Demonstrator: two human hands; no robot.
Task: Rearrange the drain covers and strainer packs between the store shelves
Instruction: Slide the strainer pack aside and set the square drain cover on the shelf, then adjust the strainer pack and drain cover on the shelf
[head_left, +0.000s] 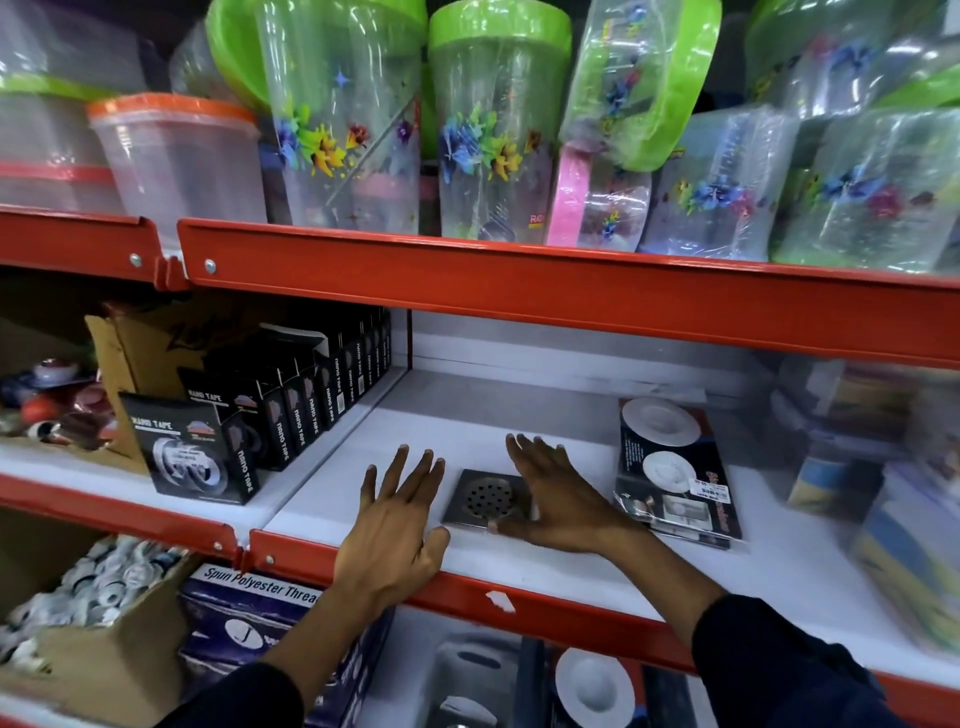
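1. A square metal drain cover (488, 499) lay flat on the white middle shelf (571, 561), near its front edge, with a round perforated centre and no long axis to speak of.
2. The right hand (558, 499) was the nearer one: spread flat, palm down, it overlapped the cover's right side, thumb at the near right corner. It pinched nothing.
3. The left hand (400, 519) was also spread, fingers fanned, just left of the cover and apart from it, heel near the shelf's red lip.
4. So the cover sat between the hands, under the right.
5. Just right of that hand lay a stack of strainer packs (675, 467), flat, long side running front to back.
6. Black tape boxes (249, 415) stood well to the left.
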